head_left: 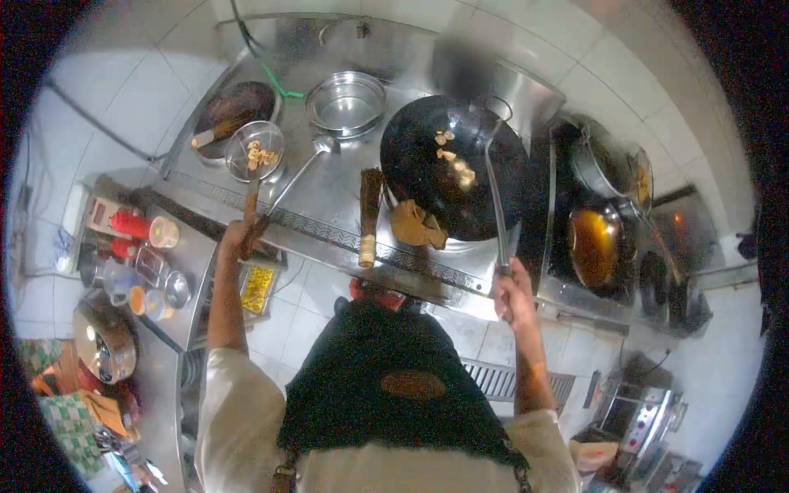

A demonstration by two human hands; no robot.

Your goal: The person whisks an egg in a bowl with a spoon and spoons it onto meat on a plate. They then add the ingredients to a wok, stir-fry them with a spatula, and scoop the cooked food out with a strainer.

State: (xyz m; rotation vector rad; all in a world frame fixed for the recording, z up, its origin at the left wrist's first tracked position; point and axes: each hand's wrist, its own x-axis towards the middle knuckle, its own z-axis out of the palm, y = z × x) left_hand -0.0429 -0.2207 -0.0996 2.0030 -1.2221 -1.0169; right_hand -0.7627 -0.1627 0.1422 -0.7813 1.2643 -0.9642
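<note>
My left hand [238, 237] is closed round the handle of a round strainer [237, 158], which has several pale brown pieces of food [261, 154] in it. A ladle [297, 174] slants from beside that hand up to the right, its bowl on the steel surface. At the right, my right hand [515, 294] grips a long metal utensil [498, 197] whose upper end reaches into the large black wok [411, 156]. More food pieces [457, 171] lie inside the wok. A brown cloth [416, 224] sits against the wok's lower left edge.
A metal basin [347, 103] stands at the back. A bamboo brush [368, 218] lies left of the cloth. A second wok [596, 242] with orange liquid and a pot [598, 168] are at the right. Seasoning containers [164, 232] and a metal pot [105, 333] stand at the left.
</note>
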